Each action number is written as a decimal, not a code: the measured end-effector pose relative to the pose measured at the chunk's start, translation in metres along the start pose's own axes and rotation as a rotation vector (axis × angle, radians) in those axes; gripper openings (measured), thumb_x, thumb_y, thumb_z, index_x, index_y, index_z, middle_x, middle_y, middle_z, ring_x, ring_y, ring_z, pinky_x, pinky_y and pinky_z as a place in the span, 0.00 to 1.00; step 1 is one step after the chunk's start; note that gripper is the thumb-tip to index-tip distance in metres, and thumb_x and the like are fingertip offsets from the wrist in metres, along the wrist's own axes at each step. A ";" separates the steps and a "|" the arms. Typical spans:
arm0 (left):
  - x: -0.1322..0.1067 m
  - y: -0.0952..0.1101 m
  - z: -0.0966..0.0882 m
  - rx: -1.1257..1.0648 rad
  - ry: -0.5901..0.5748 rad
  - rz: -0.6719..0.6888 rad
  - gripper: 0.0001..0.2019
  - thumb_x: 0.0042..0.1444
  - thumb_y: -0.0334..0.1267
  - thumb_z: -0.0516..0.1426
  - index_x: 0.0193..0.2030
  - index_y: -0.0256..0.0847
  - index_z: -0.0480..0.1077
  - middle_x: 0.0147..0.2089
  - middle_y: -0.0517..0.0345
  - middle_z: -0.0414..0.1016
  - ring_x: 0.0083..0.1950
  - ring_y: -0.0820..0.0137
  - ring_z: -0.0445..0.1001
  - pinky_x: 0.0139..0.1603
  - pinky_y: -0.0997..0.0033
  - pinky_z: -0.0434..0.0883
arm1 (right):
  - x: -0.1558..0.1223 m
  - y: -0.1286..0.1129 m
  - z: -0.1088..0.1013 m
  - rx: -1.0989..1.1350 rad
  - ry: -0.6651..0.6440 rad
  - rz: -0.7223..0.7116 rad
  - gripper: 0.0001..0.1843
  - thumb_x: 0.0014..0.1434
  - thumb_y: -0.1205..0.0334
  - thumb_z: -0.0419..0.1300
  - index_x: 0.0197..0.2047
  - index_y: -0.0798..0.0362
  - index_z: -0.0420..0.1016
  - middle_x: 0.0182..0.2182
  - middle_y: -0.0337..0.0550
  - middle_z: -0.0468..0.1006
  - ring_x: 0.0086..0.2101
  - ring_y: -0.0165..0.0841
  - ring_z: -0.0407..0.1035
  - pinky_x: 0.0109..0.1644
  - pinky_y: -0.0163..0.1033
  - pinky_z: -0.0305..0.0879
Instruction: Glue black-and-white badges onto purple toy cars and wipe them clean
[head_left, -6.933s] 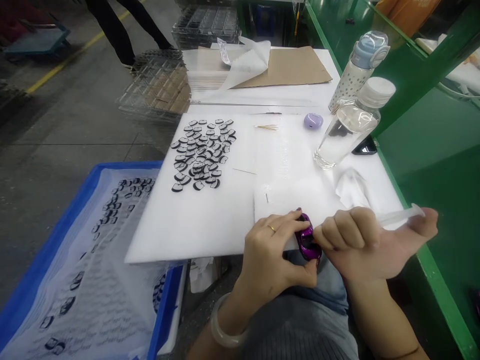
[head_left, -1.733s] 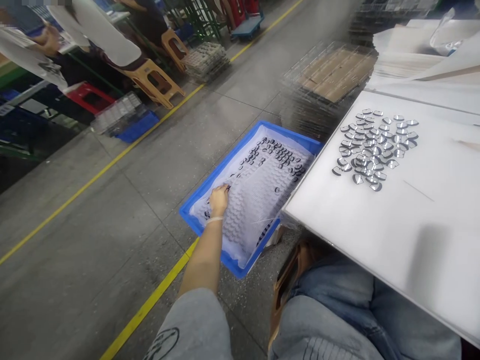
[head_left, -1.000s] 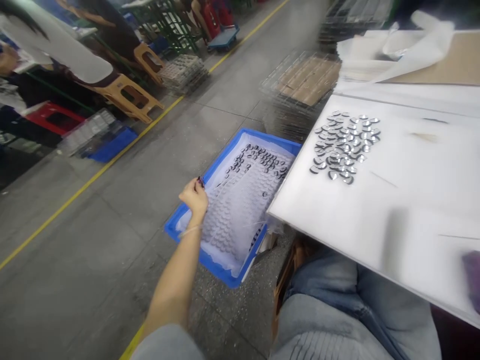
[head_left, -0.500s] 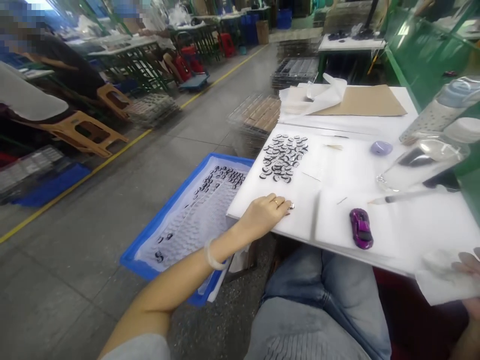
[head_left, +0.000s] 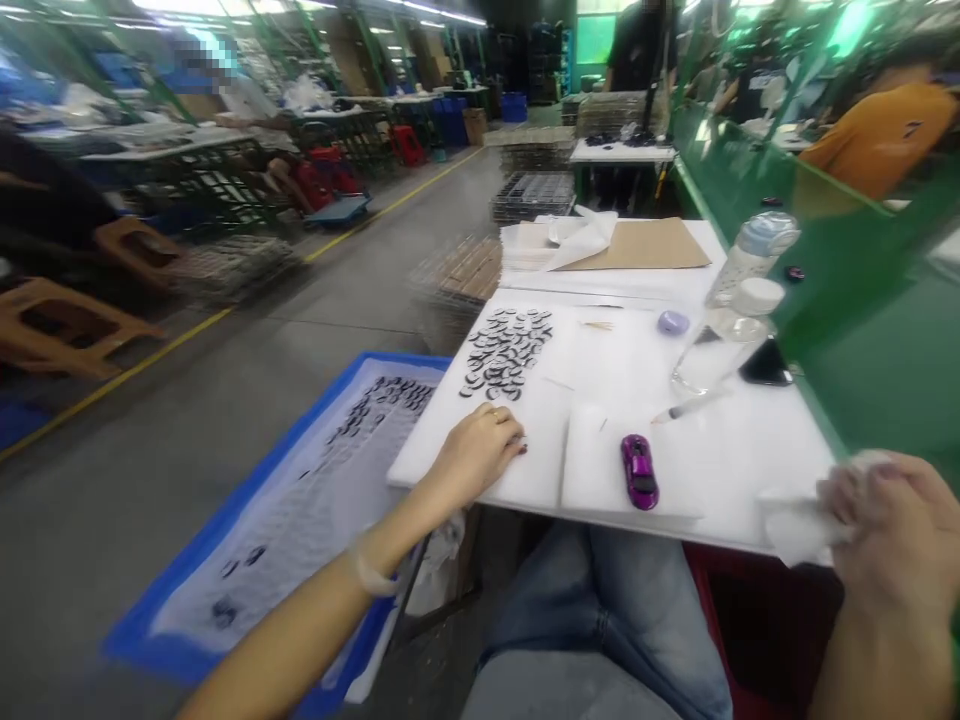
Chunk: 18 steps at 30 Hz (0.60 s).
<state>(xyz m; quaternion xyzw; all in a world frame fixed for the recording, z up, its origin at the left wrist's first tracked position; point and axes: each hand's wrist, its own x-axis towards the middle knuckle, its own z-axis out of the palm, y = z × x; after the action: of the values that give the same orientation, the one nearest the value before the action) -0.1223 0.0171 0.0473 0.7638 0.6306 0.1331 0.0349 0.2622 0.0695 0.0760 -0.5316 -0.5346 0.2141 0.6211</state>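
Fingers curling, left hand [head_left: 474, 458] resting on white foam board [head_left: 544, 440]
I'm touching a small dark piece [head_left: 521, 449] with those fingertips, right hand [head_left: 885, 530] gripping a white cloth [head_left: 795, 525], purple toy car [head_left: 639, 472] lying between.

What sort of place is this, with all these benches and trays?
Probably a factory workshop: rows of workbenches, yellow lines on the floor, and a blue tray beside a pile of small identical parts.
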 end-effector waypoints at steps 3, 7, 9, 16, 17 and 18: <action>0.007 -0.004 -0.007 -0.068 -0.019 0.029 0.07 0.58 0.39 0.57 0.34 0.40 0.75 0.38 0.52 0.78 0.44 0.58 0.74 0.43 0.62 0.72 | 0.025 -0.016 0.019 0.082 0.023 -0.141 0.13 0.54 0.49 0.66 0.31 0.50 0.73 0.20 0.39 0.68 0.19 0.31 0.60 0.22 0.39 0.56; 0.007 -0.009 -0.012 -0.204 0.036 -0.042 0.12 0.58 0.47 0.54 0.35 0.43 0.73 0.40 0.54 0.79 0.44 0.58 0.76 0.40 0.64 0.72 | 0.077 -0.031 0.051 -0.137 -0.070 -0.413 0.14 0.58 0.49 0.63 0.39 0.51 0.77 0.32 0.43 0.74 0.33 0.35 0.68 0.37 0.42 0.66; 0.003 -0.007 -0.010 -0.312 0.138 -0.133 0.12 0.57 0.49 0.55 0.36 0.44 0.73 0.42 0.55 0.80 0.44 0.59 0.77 0.43 0.64 0.72 | 0.102 -0.032 0.068 -0.300 -0.106 -0.601 0.16 0.58 0.50 0.62 0.45 0.52 0.76 0.39 0.48 0.75 0.41 0.40 0.70 0.44 0.46 0.67; -0.011 0.013 0.010 -0.490 0.488 -0.311 0.11 0.55 0.45 0.60 0.39 0.41 0.77 0.37 0.56 0.81 0.38 0.62 0.79 0.45 0.63 0.74 | 0.123 -0.009 0.102 -0.510 -0.243 -0.800 0.18 0.63 0.55 0.54 0.54 0.53 0.66 0.47 0.55 0.73 0.48 0.44 0.69 0.47 0.48 0.69; -0.012 0.016 0.012 -0.526 0.507 -0.306 0.12 0.55 0.45 0.61 0.41 0.41 0.77 0.38 0.55 0.81 0.39 0.62 0.79 0.46 0.62 0.74 | 0.123 -0.005 0.101 -0.503 -0.243 -0.780 0.18 0.63 0.55 0.54 0.55 0.53 0.65 0.48 0.55 0.73 0.49 0.44 0.69 0.48 0.48 0.69; -0.014 0.019 0.013 -0.574 0.524 -0.294 0.12 0.56 0.44 0.61 0.43 0.40 0.78 0.39 0.54 0.82 0.40 0.62 0.79 0.46 0.62 0.74 | 0.124 -0.002 0.099 -0.489 -0.238 -0.735 0.19 0.62 0.55 0.55 0.55 0.53 0.65 0.49 0.56 0.73 0.50 0.45 0.69 0.50 0.49 0.68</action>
<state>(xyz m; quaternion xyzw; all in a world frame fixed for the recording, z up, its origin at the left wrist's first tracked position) -0.1032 0.0012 0.0365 0.5654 0.6577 0.4869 0.1033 0.2147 0.2149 0.1178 -0.4092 -0.7903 -0.0931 0.4464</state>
